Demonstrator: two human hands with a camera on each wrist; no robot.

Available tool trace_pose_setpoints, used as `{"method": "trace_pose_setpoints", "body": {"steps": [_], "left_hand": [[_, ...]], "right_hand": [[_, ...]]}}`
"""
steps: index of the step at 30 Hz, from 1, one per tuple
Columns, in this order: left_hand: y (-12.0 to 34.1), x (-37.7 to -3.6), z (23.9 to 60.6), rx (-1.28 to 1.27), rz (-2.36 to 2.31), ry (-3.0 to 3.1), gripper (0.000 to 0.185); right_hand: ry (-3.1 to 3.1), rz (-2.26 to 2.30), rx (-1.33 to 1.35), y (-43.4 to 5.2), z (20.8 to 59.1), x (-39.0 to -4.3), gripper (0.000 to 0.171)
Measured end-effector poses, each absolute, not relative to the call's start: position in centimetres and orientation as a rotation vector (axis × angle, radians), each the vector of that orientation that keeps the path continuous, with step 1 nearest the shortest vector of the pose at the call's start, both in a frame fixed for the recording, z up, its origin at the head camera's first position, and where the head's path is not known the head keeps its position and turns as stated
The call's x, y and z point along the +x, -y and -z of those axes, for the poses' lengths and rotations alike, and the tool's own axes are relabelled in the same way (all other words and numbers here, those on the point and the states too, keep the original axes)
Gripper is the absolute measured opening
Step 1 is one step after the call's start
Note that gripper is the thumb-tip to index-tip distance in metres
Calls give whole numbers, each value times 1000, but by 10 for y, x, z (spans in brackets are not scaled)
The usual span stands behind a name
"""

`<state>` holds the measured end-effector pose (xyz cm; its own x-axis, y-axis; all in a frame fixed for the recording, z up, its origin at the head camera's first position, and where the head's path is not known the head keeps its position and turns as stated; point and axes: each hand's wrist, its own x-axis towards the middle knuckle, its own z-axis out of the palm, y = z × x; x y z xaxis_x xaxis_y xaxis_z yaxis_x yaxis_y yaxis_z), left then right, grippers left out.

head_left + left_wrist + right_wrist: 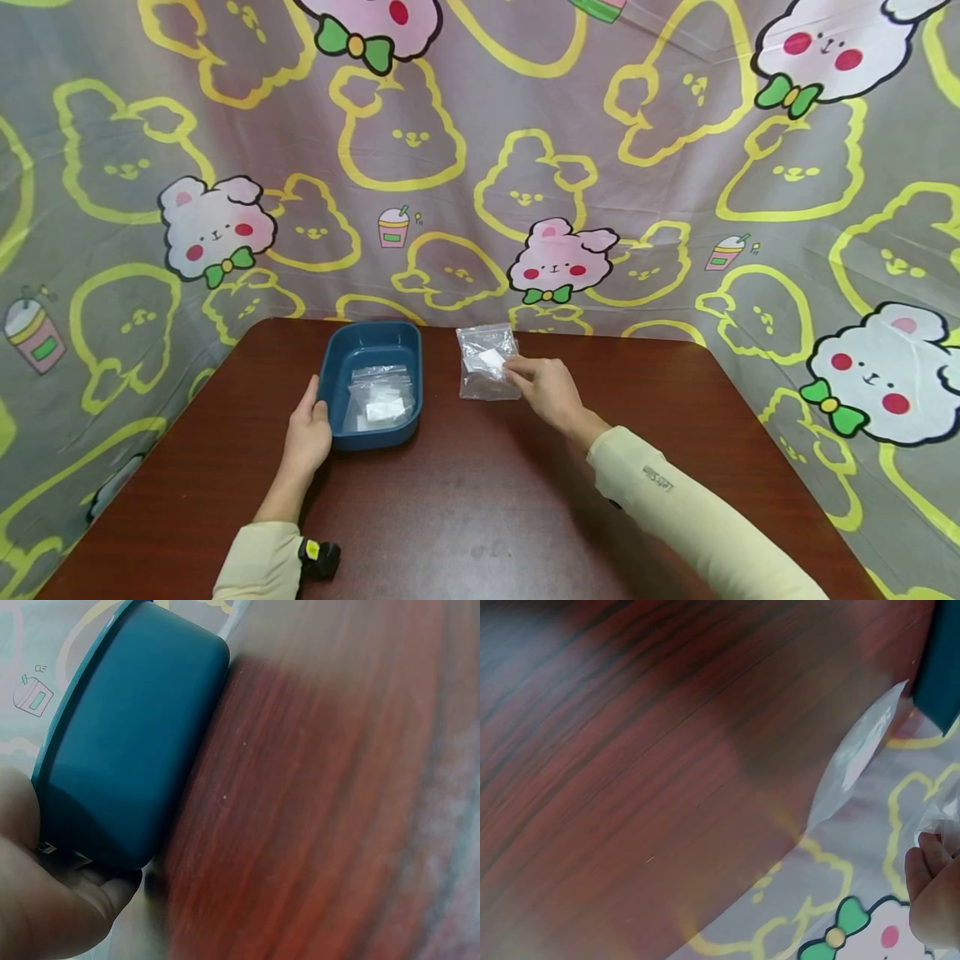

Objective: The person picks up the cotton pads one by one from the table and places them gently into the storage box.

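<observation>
A dark blue plastic tray [333, 354] stands on the brown table with clear plastic bags [381, 399] lying inside it. My left hand [307, 425] holds the tray's left near corner, its thumb on the rim; the left wrist view shows the tray's outer wall [127, 735] against the palm [45, 900]. To the right of the tray lies a small clear bag [487, 362] with a white piece inside. My right hand [543, 385] pinches this bag's right edge. In the right wrist view the bag [855, 757] is lifted off the table beside my fingertips [930, 877].
The wooden table [480, 517] is backed and flanked by a cartoon-bear printed cloth [525, 167]. A small black device [321, 557] sits at my left cuff. The tray's corner [941, 667] shows in the right wrist view.
</observation>
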<state>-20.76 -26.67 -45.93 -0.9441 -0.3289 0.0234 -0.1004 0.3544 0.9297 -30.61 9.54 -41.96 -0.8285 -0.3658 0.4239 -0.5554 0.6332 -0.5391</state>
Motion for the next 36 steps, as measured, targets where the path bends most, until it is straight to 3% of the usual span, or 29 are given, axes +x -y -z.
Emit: {"method": "trace_pose_setpoints", "body": {"steps": [21, 36], "left_hand": [[266, -206, 457, 406, 1642, 2424, 56], [267, -207, 459, 383, 1642, 2404, 57]], "right_hand": [[2542, -971, 990, 7, 410, -290, 15], [2537, -817, 1069, 52, 406, -281, 18]]}}
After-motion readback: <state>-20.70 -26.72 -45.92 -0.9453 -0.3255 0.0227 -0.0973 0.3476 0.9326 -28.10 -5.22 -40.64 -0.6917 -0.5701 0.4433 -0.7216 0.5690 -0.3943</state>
